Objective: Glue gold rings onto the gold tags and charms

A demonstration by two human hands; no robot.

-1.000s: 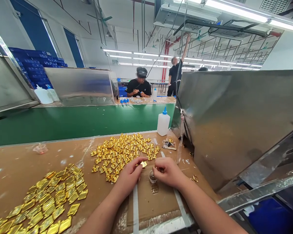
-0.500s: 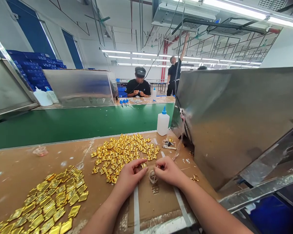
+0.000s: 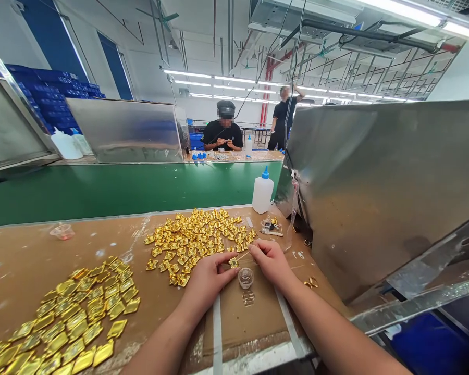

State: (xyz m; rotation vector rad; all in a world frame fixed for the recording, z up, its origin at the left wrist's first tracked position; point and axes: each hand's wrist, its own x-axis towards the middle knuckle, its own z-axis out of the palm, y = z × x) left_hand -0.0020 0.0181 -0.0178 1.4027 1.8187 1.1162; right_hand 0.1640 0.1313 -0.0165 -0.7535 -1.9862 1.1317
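My left hand (image 3: pixel 208 281) pinches a small gold piece (image 3: pixel 233 262) just above the brown cardboard work surface (image 3: pixel 31 265). My right hand (image 3: pixel 271 262) is closed on a thin stick (image 3: pixel 243 254) whose tip touches that gold piece. A small clear cup (image 3: pixel 246 277) stands on the surface between and just below both hands. Right behind the hands lies a heap of small gold pieces (image 3: pixel 197 239). A second spread of flat gold tags (image 3: pixel 74 317) covers the near left.
A white squeeze bottle with a blue cap (image 3: pixel 262 191) stands at the back. A green conveyor belt (image 3: pixel 121 187) runs behind the surface. A large tilted metal panel (image 3: pixel 379 187) walls off the right. A seated person (image 3: pixel 223 134) works opposite; another stands farther back.
My right hand has lifted slightly and brought the stick's tip onto the gold piece in my left hand. The standing person far back has lowered a raised arm. The view shifted a little.
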